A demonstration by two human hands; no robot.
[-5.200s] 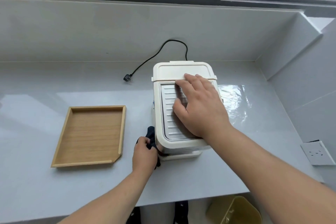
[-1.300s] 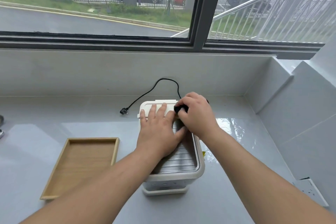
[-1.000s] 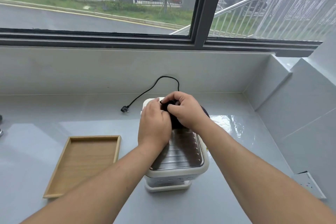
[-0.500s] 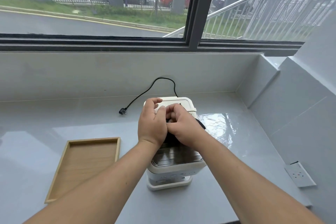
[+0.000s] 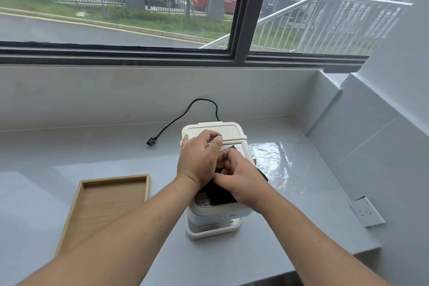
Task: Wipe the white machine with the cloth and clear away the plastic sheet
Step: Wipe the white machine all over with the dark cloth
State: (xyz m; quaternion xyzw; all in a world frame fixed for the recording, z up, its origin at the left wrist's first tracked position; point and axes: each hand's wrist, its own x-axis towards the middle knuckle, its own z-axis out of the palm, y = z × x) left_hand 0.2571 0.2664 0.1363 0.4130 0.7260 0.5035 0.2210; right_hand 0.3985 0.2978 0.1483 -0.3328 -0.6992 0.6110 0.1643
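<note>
Working over the top of the white machine, you have both hands bunched together: your left hand curls at the lid's rear edge with fingertips pinched, on what I cannot tell, while your right hand closes on the dark cloth lying on the ribbed lid. To wipe well, I would flatten the cloth under your right palm, steady the body with your left, and stroke along the ribs rather than across. The plastic sheet lies flat on the counter just beside the machine's right side, not yet cleared.
</note>
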